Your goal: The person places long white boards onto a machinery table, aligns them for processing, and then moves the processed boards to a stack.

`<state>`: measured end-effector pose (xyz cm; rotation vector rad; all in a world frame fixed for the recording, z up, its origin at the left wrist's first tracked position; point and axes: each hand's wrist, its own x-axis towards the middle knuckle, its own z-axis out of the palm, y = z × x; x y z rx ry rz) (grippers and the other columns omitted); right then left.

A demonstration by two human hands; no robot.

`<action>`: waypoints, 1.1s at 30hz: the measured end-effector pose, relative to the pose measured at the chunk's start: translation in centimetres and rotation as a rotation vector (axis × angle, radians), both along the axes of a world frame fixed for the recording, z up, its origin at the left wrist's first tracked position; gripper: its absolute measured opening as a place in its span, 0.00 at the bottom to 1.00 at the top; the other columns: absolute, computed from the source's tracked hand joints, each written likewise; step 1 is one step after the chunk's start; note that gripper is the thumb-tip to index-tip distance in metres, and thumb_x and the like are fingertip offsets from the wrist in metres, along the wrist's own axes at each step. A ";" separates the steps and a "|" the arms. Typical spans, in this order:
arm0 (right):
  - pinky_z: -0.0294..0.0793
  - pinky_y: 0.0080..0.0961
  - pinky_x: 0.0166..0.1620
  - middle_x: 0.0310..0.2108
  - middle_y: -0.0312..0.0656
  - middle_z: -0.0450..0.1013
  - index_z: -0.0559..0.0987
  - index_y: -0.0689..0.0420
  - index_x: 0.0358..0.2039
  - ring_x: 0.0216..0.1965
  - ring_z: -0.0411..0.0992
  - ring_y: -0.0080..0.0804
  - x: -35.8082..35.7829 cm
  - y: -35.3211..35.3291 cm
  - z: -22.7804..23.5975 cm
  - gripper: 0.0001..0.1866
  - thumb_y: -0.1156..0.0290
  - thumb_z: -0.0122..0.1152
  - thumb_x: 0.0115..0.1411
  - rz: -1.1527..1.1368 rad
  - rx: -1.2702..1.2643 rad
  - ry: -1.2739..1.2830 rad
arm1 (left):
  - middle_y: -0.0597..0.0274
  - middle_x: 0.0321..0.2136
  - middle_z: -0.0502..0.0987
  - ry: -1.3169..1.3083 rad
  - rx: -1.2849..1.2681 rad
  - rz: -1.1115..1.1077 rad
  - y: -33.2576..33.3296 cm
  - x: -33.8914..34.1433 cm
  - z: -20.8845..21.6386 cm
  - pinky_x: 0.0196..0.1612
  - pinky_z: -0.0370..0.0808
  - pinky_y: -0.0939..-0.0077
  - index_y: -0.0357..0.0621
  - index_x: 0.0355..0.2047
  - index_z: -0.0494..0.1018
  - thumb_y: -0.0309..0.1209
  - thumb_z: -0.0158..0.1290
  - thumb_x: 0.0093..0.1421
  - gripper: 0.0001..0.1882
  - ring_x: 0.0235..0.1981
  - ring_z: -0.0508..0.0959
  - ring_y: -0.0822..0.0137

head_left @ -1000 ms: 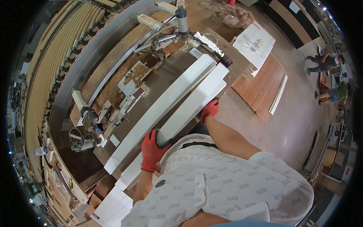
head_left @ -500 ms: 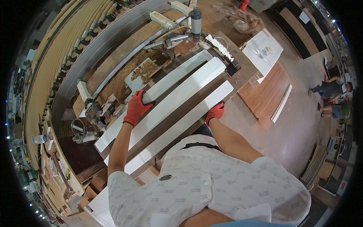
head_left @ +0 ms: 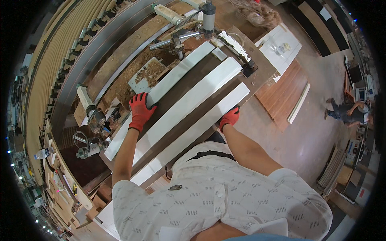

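Observation:
Three long white boards lie side by side on a brown work surface. My left hand (head_left: pixel 140 111), in a red glove with dark fingertips, is closed over the far board (head_left: pixel 179 72), its thumb at the near edge. A dark gap separates that board from the middle board (head_left: pixel 193 94). My right hand (head_left: pixel 230 118), gloved the same way, is curled against the near edge of the nearest board (head_left: pixel 201 122), toward its right end. What those fingers close on is hidden. Near the far board's right end sits a short pale piece (head_left: pixel 219 54).
Sawdust and a pale plate (head_left: pixel 145 75) lie beyond the boards, near metal cylinders and an upright grey cylinder (head_left: pixel 208 20). A ribbed roller bed curves along the left. Reddish-brown panels (head_left: pixel 281 94) lie at right, and another person (head_left: pixel 350 111) is on the far right.
My left hand and the far board have shifted away from the middle board, widening the gap and showing the short pale piece. My right hand stays at nearly the same place.

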<state>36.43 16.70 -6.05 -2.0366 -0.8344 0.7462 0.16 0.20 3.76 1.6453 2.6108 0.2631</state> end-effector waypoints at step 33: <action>0.73 0.42 0.46 0.47 0.56 0.77 0.78 0.63 0.45 0.44 0.75 0.52 -1.2 -0.6 1.0 0.28 0.49 0.44 0.68 -0.007 -0.033 0.111 | 0.43 0.51 0.75 -0.234 0.072 0.092 0.3 -2.0 -2.4 0.55 0.73 0.59 0.37 0.58 0.67 0.56 0.64 0.48 0.45 0.52 0.76 0.48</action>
